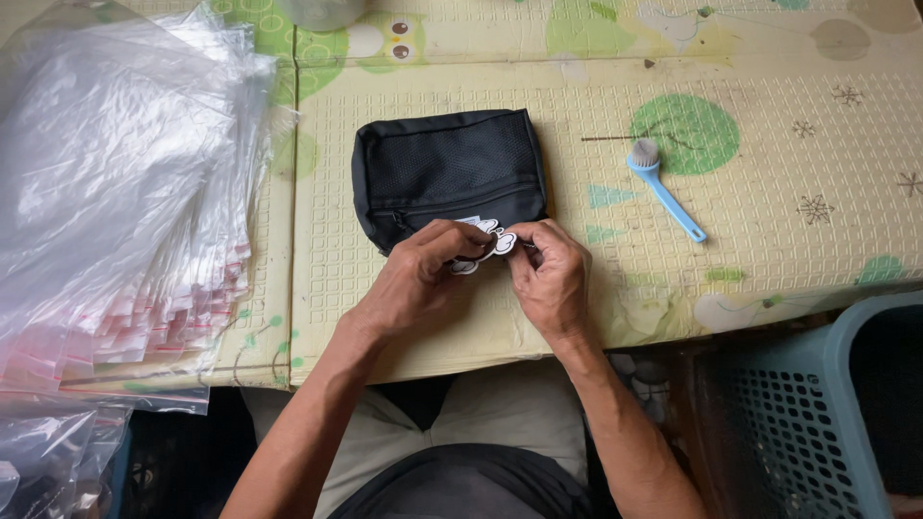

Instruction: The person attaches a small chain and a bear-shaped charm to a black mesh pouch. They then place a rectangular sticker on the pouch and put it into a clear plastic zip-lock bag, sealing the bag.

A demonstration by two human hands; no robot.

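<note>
Covering the worktop (769,240) is a patterned foam mat, with a stack of clear plastic bags (115,192) at its left and a black mesh-fronted pouch (447,173) lying flat at the middle. Both the left hand (418,279) and right hand (550,279) pinch a small white-and-black tag (492,242) at the pouch's near edge. The pouch looks soft and light, the tag thin and bendable, best held by its edges; a small blue brush (663,192) lies to the right.

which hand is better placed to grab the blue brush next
Probably the right hand: the brush lies on its side of the pouch. The left hand would have to cross over.
</note>
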